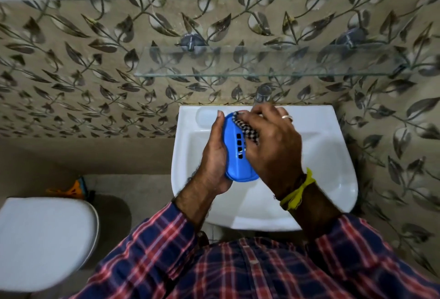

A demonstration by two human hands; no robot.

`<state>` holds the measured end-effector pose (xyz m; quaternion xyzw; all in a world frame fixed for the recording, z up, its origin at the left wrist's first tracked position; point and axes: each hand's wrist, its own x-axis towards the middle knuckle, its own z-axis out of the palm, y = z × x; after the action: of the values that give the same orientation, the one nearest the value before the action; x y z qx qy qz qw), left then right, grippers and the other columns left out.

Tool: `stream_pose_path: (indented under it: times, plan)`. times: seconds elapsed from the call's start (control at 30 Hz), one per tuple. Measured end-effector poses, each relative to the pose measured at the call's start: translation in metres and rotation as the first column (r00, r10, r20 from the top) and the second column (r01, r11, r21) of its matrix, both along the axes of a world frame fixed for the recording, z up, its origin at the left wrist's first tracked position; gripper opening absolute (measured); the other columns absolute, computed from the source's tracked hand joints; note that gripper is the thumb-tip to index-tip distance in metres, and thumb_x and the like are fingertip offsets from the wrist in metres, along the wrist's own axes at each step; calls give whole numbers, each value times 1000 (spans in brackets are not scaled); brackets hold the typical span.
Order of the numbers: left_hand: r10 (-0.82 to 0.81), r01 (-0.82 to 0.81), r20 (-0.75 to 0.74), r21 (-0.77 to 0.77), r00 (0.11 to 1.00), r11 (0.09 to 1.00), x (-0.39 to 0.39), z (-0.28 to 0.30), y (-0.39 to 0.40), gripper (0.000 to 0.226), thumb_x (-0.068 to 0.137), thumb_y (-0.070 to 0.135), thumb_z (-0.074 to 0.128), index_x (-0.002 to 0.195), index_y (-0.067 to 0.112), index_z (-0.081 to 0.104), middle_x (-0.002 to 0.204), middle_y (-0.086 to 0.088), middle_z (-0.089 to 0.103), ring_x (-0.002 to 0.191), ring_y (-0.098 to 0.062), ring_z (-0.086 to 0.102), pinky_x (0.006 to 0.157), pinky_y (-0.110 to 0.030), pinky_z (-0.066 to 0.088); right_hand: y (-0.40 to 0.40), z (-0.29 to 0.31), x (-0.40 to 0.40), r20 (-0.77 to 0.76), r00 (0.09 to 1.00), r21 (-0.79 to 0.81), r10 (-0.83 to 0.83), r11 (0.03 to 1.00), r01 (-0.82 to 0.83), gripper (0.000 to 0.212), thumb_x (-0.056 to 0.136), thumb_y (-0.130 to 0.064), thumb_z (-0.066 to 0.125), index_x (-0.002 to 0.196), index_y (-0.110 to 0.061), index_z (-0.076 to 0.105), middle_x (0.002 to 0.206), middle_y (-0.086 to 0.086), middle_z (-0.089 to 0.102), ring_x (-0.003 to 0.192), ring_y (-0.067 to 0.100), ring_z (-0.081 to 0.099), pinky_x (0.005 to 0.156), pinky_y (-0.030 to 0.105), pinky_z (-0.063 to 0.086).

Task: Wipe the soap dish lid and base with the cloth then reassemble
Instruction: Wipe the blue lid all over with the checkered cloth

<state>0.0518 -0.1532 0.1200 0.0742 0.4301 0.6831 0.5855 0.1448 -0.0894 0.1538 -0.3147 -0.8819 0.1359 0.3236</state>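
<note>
Taking the white ceramic washbasin (328, 156) as the landmark: well to its left stands a white toilet with its lid closed (45, 241). Over the basin's bowl, the left hand (214, 156) cups the blue oval plastic soap dish piece with a row of rectangular drain slots (238, 163) from its left edge, fingers curled round it. Just right of that, the right hand (271, 146) grips a bunched black-and-white checked cloth (245, 129) and presses it onto the slotted face. Whether this piece is the lid or the base I cannot tell, and no second piece is in view.

The risk I judge likeliest: the smooth plastic slips from the one-sided hold under the rubbing pressure and drops into the bowl. The cloth could also snag in the slots.

No brand, label or writing is readable anywhere.
</note>
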Motion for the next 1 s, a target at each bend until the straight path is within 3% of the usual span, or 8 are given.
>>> stream_pose_path:
  times: [0.1,0.23,0.37,0.5,0.63,0.77,0.9,1.0]
  plan:
    - [-5,6,-20,33,1000,999,-6,-1,-3,61,97,65,33,115,18,69,103,-10,73,88,-23,71,74,-34,58,-6,-4,6,52,995,60,79,995,-83,40,71,-11,54,106,-16,72,104,5,65,89,32,57,65,41,52]
    - [-9,10,-54,15,998,1000,-3,3,-3,60,96,64,34,120,19,66,109,-11,71,93,-25,69,80,-38,55,7,0,2,46,998,0,-51,999,51,39,69,-13,57,105,-19,71,102,3,62,91,31,56,67,43,53]
    - [-25,26,-77,11,997,1000,-5,3,-7,62,98,64,32,116,18,71,106,-12,73,93,-26,70,80,-39,54,-6,0,-1,72,995,74,67,995,-73,37,75,-10,55,108,-16,71,107,5,64,93,31,58,63,40,53]
    - [18,-17,-61,11,998,1000,-3,1,-5,69,94,71,31,128,19,61,116,-13,68,98,-28,66,89,-44,52,5,-6,6,11,997,-65,-78,995,78,30,75,-8,62,103,-16,71,100,2,63,91,29,57,67,40,53]
    - [19,-17,-26,43,999,999,-6,-3,-7,69,95,70,29,128,19,60,106,-13,69,89,-27,68,81,-41,55,-9,-15,14,36,999,-65,-37,997,40,24,78,-12,58,99,-12,71,95,3,62,87,28,59,65,37,54]
    - [14,-14,-48,0,999,1000,-2,-5,-6,68,95,68,33,130,17,62,115,-15,68,94,-28,67,85,-42,53,2,-11,7,51,990,-138,-130,981,136,20,77,-13,61,95,-15,70,96,1,60,90,27,58,65,36,52]
    - [17,-15,-65,38,998,999,-9,2,-4,63,97,67,29,119,19,64,98,-11,70,84,-26,69,75,-38,57,-7,-13,14,85,995,-88,-48,995,56,21,77,-14,60,96,-14,70,94,2,59,88,26,58,64,33,50]
    - [19,-19,-106,1,994,1000,-6,-1,-3,62,98,66,30,123,18,61,101,-11,69,85,-26,67,76,-38,56,-1,-14,13,96,988,-111,-120,985,131,19,78,-14,59,94,-14,70,96,2,60,92,29,59,67,37,53]
